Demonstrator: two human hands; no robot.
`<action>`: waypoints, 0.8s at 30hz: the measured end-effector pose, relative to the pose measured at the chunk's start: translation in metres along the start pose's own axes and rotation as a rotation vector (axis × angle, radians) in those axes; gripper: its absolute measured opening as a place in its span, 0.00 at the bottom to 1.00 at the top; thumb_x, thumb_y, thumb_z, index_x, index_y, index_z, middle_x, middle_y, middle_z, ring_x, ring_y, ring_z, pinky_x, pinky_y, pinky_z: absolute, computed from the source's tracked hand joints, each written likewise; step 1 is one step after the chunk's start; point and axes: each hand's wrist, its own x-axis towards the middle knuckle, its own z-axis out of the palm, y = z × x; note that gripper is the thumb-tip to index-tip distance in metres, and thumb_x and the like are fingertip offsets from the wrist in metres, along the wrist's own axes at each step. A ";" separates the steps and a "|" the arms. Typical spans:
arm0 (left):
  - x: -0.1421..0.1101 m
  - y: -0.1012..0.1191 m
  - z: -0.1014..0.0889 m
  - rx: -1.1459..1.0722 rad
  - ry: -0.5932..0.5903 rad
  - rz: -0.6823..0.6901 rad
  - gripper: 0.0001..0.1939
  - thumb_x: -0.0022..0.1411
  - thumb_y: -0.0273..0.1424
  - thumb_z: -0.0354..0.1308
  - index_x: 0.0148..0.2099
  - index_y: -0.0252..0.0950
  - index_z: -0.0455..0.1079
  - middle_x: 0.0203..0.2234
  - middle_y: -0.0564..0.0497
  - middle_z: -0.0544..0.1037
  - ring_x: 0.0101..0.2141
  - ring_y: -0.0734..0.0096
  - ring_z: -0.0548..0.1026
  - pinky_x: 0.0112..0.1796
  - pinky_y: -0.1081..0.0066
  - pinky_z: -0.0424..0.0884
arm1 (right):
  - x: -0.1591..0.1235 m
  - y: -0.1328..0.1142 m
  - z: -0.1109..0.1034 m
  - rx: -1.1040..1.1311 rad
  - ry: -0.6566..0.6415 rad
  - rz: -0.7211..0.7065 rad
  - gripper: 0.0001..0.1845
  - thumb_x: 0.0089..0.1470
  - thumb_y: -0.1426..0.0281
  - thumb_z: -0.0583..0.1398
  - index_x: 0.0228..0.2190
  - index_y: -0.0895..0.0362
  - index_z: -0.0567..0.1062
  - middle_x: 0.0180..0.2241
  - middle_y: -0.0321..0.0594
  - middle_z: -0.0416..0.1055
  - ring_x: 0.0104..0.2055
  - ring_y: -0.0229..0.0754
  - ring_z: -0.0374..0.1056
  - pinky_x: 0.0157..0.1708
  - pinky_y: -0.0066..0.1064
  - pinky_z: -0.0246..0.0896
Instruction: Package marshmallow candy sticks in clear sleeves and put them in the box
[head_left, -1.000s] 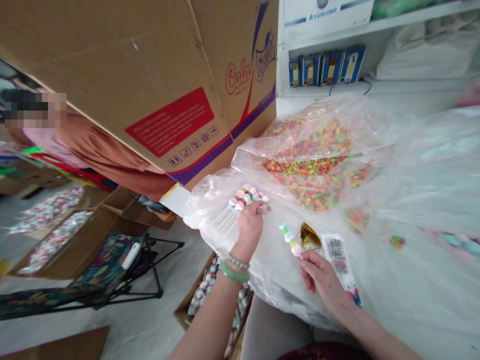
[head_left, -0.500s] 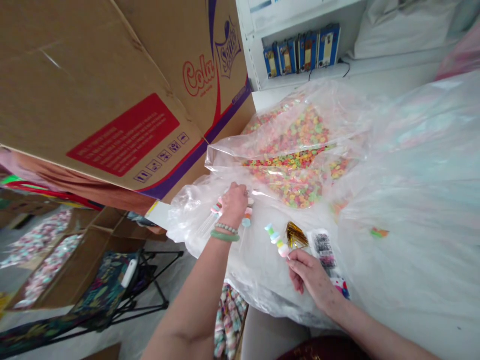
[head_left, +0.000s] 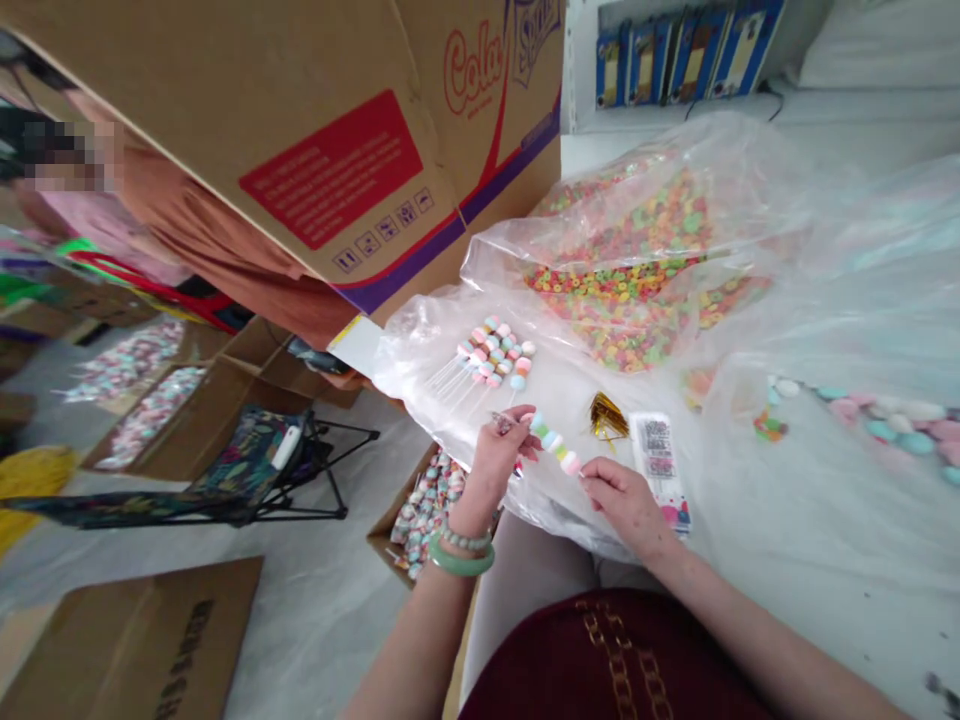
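Note:
My right hand (head_left: 621,496) pinches the lower end of a marshmallow skewer (head_left: 553,440), strung with pink, white, yellow, blue and green pieces. At its upper tip, my left hand (head_left: 501,455) closes finger and thumb on a pinkish marshmallow (head_left: 528,420). A small shiny thing shows at the left fingers; I cannot make out what it is. Beyond the left hand, several finished-looking marshmallow skewers (head_left: 495,352) lie side by side on clear plastic sheeting, white sticks pointing left. A bundle of gold twist ties (head_left: 607,416) and a white printed packet (head_left: 660,470) lie beyond the right hand.
A large clear bag of colourful ring candies (head_left: 637,290) lies at the back. Marshmallows (head_left: 892,420) show under plastic at right. A tall carton (head_left: 337,150) stands at left. Below are a box of wrapped skewers (head_left: 427,510) and a folding chair (head_left: 247,460). Another person sits behind the carton.
My left hand has gone from over the laid-out skewers back toward me, to the tip of the held skewer. My right hand keeps hold of it. The camera view has shifted.

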 end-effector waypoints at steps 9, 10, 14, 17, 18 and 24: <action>-0.023 -0.012 -0.013 -0.351 0.022 -0.016 0.20 0.45 0.36 0.66 0.41 0.31 0.73 0.21 0.52 0.74 0.19 0.76 0.70 0.22 0.75 0.66 | -0.023 -0.002 0.005 -0.276 0.044 -0.066 0.09 0.50 0.66 0.53 0.23 0.54 0.70 0.17 0.31 0.61 0.23 0.38 0.58 0.26 0.27 0.50; -0.025 -0.013 -0.014 -0.379 0.030 -0.018 0.20 0.45 0.36 0.66 0.40 0.31 0.73 0.22 0.52 0.74 0.20 0.76 0.70 0.23 0.75 0.66 | -0.026 -0.004 0.006 -0.284 0.042 -0.064 0.09 0.50 0.66 0.53 0.23 0.54 0.70 0.17 0.31 0.61 0.23 0.38 0.59 0.26 0.27 0.50; -0.033 -0.017 -0.018 -0.426 0.044 -0.018 0.20 0.44 0.35 0.67 0.40 0.31 0.74 0.26 0.50 0.76 0.25 0.74 0.73 0.29 0.73 0.69 | -0.031 -0.009 0.010 -0.320 0.038 -0.060 0.09 0.50 0.66 0.53 0.23 0.54 0.70 0.17 0.31 0.62 0.23 0.38 0.59 0.26 0.27 0.50; -0.038 -0.022 -0.019 -0.422 0.048 -0.048 0.22 0.44 0.36 0.67 0.42 0.31 0.74 0.26 0.48 0.77 0.25 0.74 0.73 0.29 0.73 0.69 | -0.034 -0.011 0.013 -0.329 0.025 -0.072 0.10 0.50 0.66 0.53 0.22 0.54 0.71 0.16 0.31 0.62 0.22 0.37 0.59 0.25 0.27 0.49; -0.039 -0.024 -0.019 -0.427 0.050 -0.053 0.22 0.44 0.36 0.67 0.42 0.31 0.74 0.26 0.48 0.77 0.24 0.74 0.73 0.28 0.73 0.68 | -0.034 -0.011 0.014 -0.333 0.021 -0.074 0.10 0.50 0.66 0.53 0.22 0.53 0.71 0.16 0.31 0.62 0.22 0.37 0.59 0.25 0.27 0.49; -0.039 -0.039 -0.016 -0.374 0.083 0.003 0.23 0.44 0.35 0.66 0.43 0.29 0.73 0.22 0.49 0.76 0.22 0.75 0.71 0.24 0.75 0.64 | -0.035 -0.008 0.018 -0.379 0.018 -0.055 0.09 0.50 0.66 0.53 0.22 0.53 0.70 0.16 0.30 0.62 0.23 0.37 0.60 0.26 0.27 0.50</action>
